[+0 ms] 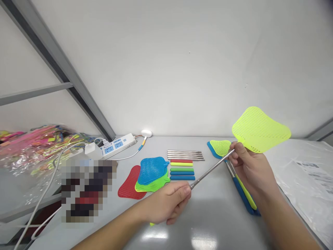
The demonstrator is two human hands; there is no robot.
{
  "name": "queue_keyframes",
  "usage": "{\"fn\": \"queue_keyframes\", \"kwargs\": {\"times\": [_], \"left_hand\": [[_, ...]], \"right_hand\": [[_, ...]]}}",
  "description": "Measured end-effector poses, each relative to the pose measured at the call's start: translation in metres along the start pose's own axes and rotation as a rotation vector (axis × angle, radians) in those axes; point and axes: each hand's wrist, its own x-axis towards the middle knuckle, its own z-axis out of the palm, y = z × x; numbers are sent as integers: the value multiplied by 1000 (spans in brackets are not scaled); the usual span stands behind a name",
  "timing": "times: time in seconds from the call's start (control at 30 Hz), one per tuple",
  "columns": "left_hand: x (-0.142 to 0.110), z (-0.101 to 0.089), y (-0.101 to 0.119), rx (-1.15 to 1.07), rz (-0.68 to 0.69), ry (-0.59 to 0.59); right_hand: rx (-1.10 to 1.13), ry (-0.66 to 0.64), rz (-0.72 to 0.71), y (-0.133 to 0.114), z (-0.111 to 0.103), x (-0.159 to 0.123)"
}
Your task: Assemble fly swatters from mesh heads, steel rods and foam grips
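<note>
A yellow-green fly swatter with a perforated head [260, 130] and a thin metal telescopic rod [212, 170] is held slantwise above the table. My left hand [170, 201] is closed round its lower end, with the grip mostly hidden inside the fist. Up at the neck, my right hand [247, 159] pinches where rod and head meet. Loose swatter heads lie left of centre: a blue one [153, 170] over a green one [156, 184], beside a red one [131, 184]. Behind my left hand are several coloured grip sleeves [182, 169] and metal rods [185, 155].
Swatters with blue and yellow handles [240, 191] lie under my right hand. Plastic wrapping [307, 184] covers the right side. A power strip [117, 146] with cables, a white round device [146, 133] and bagged colourful goods [47, 146] are on the left. A pixelated patch hides something.
</note>
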Motion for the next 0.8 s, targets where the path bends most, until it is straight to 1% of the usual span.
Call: {"fn": "queue_keyframes", "kwargs": {"times": [0.07, 0.1, 0.13, 0.17, 0.23, 0.27, 0.3, 0.37, 0.43, 0.47, 0.53, 0.6, 0.63, 0.7, 0.73, 0.8], "left_hand": [[0, -3, -2, 22, 3, 13], [0, -4, -3, 22, -1, 24], [0, -5, -4, 14, -8, 36], [0, -7, -6, 2, -15, 45], [1, -9, -7, -17, -28, 52], [1, -11, -7, -20, -38, 51], [1, -12, -7, -15, -49, 48], [1, -14, -6, 16, -71, 36], [-1, -14, -2, 119, -80, 36], [-2, -15, 1, 226, -72, 64], [-6, -15, 7, 540, -29, 179], [-10, -18, 12, 893, 21, 319], [-12, -21, 14, 1044, 37, 370], [-14, -29, 16, 1291, 46, 454], [-15, -33, 15, 1398, 53, 500], [-13, -43, 13, 1577, 103, 587]], "right_hand": [[33, 5, 5, 3, 3, -3], [13, -10, 13, 7, 7, -7], [-30, -50, 29, 12, 12, -11], [-86, -117, 55, 17, 17, -16], [-179, -293, 140, 29, 28, -27], [-187, -363, 186, 35, 34, -33], [-171, -402, 229, 40, 38, -37], [-128, -415, 278, 47, 45, -45], [-124, -392, 260, 50, 47, -49], [-139, -379, 233, 49, 47, -49], [-171, -352, 177, 45, 45, -47], [-160, -291, 123, 37, 39, -40], [-130, -235, 95, 31, 35, -35], [-27, -80, 24, 16, 20, -20], [37, 10, -13, 7, 10, -12], [174, 153, -136, -10, -14, 5]]}}
